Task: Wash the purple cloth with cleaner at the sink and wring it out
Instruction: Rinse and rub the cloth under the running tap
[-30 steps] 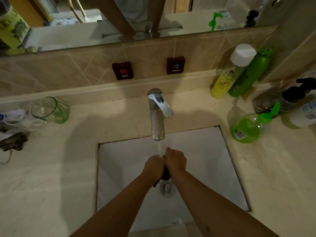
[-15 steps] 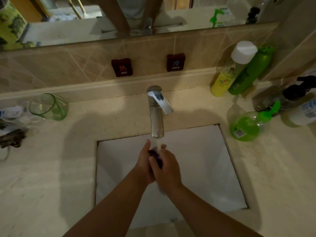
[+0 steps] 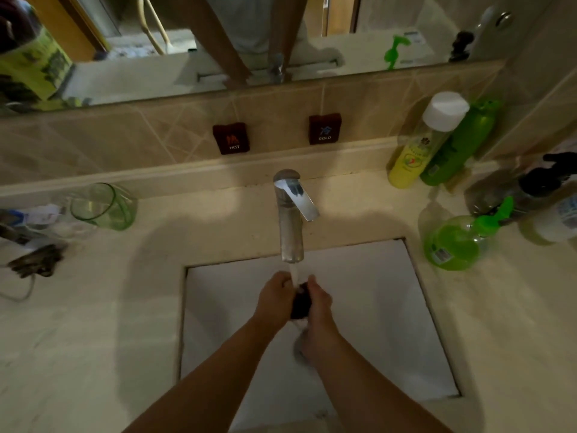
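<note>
Here, head view: left hand and right hand both curl around the purple cloth, bunched dark between the palms, over the sink. Water stream from the faucet lands right on the cloth. On the tabletop: green pump bottle just right of the sink, yellow bottle and green bottle leaning on the back wall, green glass at left.

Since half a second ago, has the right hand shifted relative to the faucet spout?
Yes. The right hand now sits to the right of the water stream under the faucet, beside the cloth, no longer crossed in front of the left hand.
</note>
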